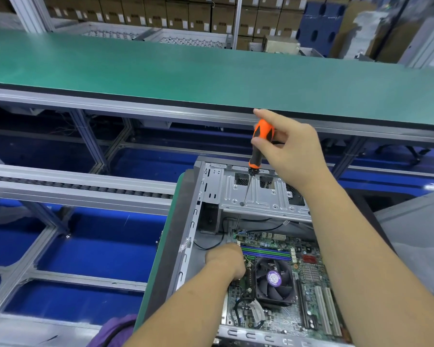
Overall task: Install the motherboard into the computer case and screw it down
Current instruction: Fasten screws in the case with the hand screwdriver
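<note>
Right hand point(290, 149) grips screwdriver point(257, 151) near-upright, tip down through drive cage point(263, 196); left hand point(226, 261) on motherboard point(308, 274), fingers hidden, grip unclear.

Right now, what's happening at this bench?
A person is fastening a motherboard that already lies in an open computer case. The right hand grips an orange screwdriver, shaft passing down through the drive bay bracket toward the board's far corner. The left hand rests on the board's left edge.

One head-worn wide-angle camera looks forward and steeply down, close above the open computer case point(236, 246); beyond the case, the green tabletop point(186, 71) fills the upper frame.
</note>
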Motion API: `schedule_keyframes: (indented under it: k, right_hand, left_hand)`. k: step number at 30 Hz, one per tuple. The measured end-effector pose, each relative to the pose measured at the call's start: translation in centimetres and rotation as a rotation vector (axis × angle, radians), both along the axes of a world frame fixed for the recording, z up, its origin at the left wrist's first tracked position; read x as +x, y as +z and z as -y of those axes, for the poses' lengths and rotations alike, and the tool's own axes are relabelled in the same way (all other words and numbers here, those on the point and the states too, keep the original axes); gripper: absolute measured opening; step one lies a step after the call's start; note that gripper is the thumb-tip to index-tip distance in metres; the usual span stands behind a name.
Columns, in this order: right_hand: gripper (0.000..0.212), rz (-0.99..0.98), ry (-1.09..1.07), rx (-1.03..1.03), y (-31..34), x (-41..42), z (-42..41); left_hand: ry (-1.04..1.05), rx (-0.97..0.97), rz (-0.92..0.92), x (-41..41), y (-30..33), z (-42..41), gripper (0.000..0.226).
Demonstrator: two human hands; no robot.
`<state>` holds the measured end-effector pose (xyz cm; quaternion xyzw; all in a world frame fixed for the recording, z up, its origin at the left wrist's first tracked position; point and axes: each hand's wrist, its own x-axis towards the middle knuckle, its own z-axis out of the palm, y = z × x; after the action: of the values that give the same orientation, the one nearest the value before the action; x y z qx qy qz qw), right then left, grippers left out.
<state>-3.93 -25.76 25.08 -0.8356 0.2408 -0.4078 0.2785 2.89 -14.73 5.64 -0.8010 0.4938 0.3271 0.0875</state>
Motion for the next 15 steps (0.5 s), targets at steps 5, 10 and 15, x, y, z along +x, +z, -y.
schedule_keyframes:
  k: [5,10,15]
  right_hand:
    - [0.045,-0.025,0.046,0.002,0.40,-0.17,-0.12]
    - [0.043,-0.026,-0.140,-0.123,0.39,-0.20,-0.19]
    - [0.051,0.066,0.072,0.103,-0.34,-0.63,-0.40]
  left_hand:
    - [0.002,-0.002,0.010,0.00,-0.06,0.02,0.043]
    - [0.001,-0.002,0.018,-0.02,-0.06,0.01,0.042]
    - [0.005,0.002,0.011,-0.06,0.07,0.03,0.043]
